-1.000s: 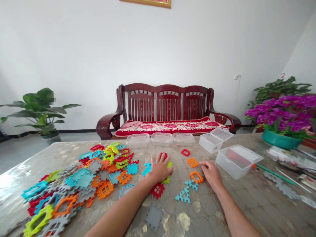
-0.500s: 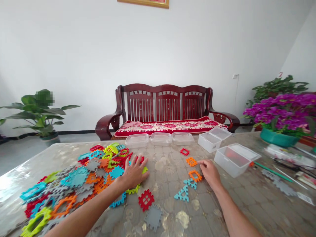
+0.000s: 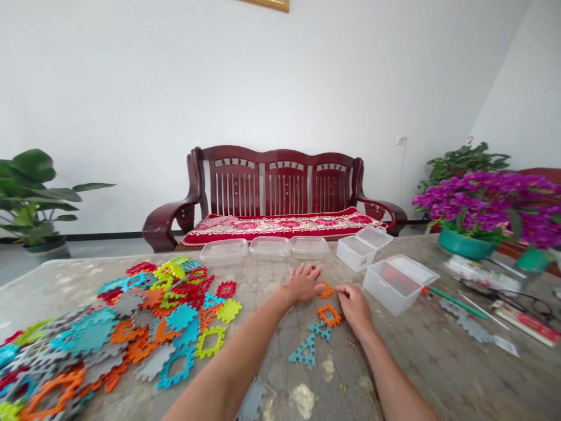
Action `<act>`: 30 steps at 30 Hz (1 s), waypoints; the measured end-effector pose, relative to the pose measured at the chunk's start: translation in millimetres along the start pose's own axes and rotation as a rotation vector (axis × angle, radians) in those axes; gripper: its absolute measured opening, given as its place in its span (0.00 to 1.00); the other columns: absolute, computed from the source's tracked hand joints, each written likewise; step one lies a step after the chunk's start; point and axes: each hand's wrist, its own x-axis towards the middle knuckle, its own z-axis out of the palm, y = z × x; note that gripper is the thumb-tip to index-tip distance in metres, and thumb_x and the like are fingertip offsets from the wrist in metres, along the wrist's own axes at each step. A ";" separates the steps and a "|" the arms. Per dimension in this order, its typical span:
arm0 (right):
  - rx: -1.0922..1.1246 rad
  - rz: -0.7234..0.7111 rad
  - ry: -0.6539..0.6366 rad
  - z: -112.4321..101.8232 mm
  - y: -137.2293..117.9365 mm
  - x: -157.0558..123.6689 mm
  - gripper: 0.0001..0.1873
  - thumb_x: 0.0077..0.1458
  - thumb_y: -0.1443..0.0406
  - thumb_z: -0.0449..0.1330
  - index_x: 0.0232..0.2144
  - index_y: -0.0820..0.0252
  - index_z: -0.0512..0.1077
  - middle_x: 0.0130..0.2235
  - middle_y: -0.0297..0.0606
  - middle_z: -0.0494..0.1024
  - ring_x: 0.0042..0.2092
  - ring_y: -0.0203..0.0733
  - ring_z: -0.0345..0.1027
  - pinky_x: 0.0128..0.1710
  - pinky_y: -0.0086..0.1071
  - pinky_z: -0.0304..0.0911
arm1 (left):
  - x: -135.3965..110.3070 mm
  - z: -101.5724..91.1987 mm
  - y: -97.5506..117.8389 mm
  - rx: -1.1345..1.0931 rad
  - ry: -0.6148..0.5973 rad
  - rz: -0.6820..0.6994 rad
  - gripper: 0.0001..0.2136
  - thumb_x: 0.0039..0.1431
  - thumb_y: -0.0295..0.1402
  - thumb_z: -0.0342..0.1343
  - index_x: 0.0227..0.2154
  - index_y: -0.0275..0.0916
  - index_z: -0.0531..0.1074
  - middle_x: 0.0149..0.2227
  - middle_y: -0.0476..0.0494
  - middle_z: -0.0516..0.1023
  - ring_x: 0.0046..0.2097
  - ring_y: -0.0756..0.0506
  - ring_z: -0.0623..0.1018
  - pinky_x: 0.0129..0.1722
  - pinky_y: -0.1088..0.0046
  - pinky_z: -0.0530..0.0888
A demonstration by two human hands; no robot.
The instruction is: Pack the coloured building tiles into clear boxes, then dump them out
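My left hand (image 3: 302, 285) lies palm down with fingers spread over the table, holding nothing that I can see. Its fingertips partly cover a small red toothed puzzle piece (image 3: 314, 270), and its thumb side is beside an orange open-centred piece (image 3: 325, 289). My right hand (image 3: 356, 307) rests just right of these, fingers curled in and index finger forward, with nothing visible in it. Nearer me are a larger orange ring piece (image 3: 329, 316), a small blue triangle piece (image 3: 319, 331) and a bigger blue triangle piece (image 3: 304, 351). A grey square piece (image 3: 252, 400) is partly behind my left forearm.
A heap of coloured toothed pieces (image 3: 131, 327) spreads over the left side. Three clear lids (image 3: 269, 248) line the far edge. Two open clear boxes (image 3: 392, 286) stand right, near a green pencil (image 3: 458, 302), grey pieces (image 3: 467, 321), glasses (image 3: 539, 307) and a flower pot (image 3: 467, 242).
My left hand has moved right, from the heap's edge to the red and orange pieces. My right hand stays beside the orange pieces. The whole view has shifted, so things appear further left.
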 end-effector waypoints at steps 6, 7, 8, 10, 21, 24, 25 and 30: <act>-0.008 0.006 0.008 1.1 0.2 0.1 0.16 0.50 0.65 0.49 0.32 0.54 0.78 0.40 0.38 0.79 0.45 0.45 0.72 0.47 0.36 0.64 | -5.2 2.1 14.7 -0.001 -0.049 0.093 0.26 0.66 0.53 0.39 0.61 0.52 0.61 0.66 0.40 0.60 0.68 0.34 0.55 0.60 0.37 0.55; -0.010 0.007 0.006 1.2 0.6 0.3 0.16 0.50 0.65 0.49 0.32 0.54 0.78 0.40 0.38 0.79 0.45 0.44 0.71 0.47 0.36 0.64 | -11.7 1.4 17.1 0.000 -0.058 0.111 0.26 0.65 0.54 0.39 0.61 0.53 0.61 0.66 0.41 0.60 0.68 0.34 0.55 0.60 0.36 0.54; -0.013 0.010 0.002 1.3 1.0 0.7 0.16 0.50 0.65 0.49 0.33 0.54 0.78 0.41 0.38 0.79 0.45 0.44 0.71 0.47 0.36 0.63 | -19.2 0.4 19.4 0.000 -0.070 0.128 0.26 0.64 0.55 0.39 0.62 0.54 0.60 0.66 0.40 0.59 0.68 0.33 0.55 0.60 0.35 0.54; -0.021 0.014 -0.005 1.3 2.0 1.4 0.16 0.50 0.65 0.49 0.33 0.55 0.78 0.41 0.38 0.79 0.45 0.44 0.72 0.47 0.37 0.63 | -36.5 -2.0 24.0 -0.004 -0.100 0.157 0.28 0.63 0.57 0.40 0.63 0.55 0.59 0.67 0.39 0.57 0.68 0.31 0.54 0.58 0.31 0.53; -0.034 -0.006 -0.006 2.7 12.5 4.6 0.17 0.50 0.63 0.50 0.34 0.55 0.78 0.41 0.39 0.80 0.45 0.46 0.72 0.46 0.37 0.63 | -147.1 0.7 23.0 0.062 0.005 0.144 0.31 0.63 0.58 0.38 0.65 0.54 0.53 0.68 0.37 0.55 0.67 0.28 0.55 0.58 0.29 0.53; -0.026 -0.018 -0.002 3.4 15.5 5.3 0.17 0.49 0.63 0.50 0.34 0.56 0.78 0.41 0.39 0.80 0.45 0.45 0.72 0.47 0.37 0.63 | -174.8 0.3 4.5 0.099 0.046 0.121 0.28 0.65 0.55 0.40 0.65 0.56 0.54 0.69 0.41 0.54 0.67 0.30 0.56 0.60 0.32 0.53; -0.026 -0.022 -0.004 3.4 16.2 5.4 0.17 0.49 0.63 0.50 0.34 0.56 0.78 0.41 0.39 0.80 0.45 0.45 0.72 0.47 0.37 0.63 | -183.5 -1.2 -3.0 0.111 0.047 0.110 0.27 0.65 0.53 0.41 0.65 0.56 0.53 0.69 0.42 0.54 0.67 0.30 0.56 0.60 0.32 0.54; -0.034 -0.030 -0.021 2.0 15.9 4.8 0.18 0.50 0.62 0.49 0.35 0.57 0.78 0.42 0.39 0.80 0.45 0.45 0.71 0.47 0.36 0.62 | -221.0 -17.8 -41.7 0.198 0.049 0.033 0.24 0.68 0.47 0.42 0.65 0.58 0.53 0.69 0.46 0.56 0.67 0.35 0.56 0.64 0.40 0.51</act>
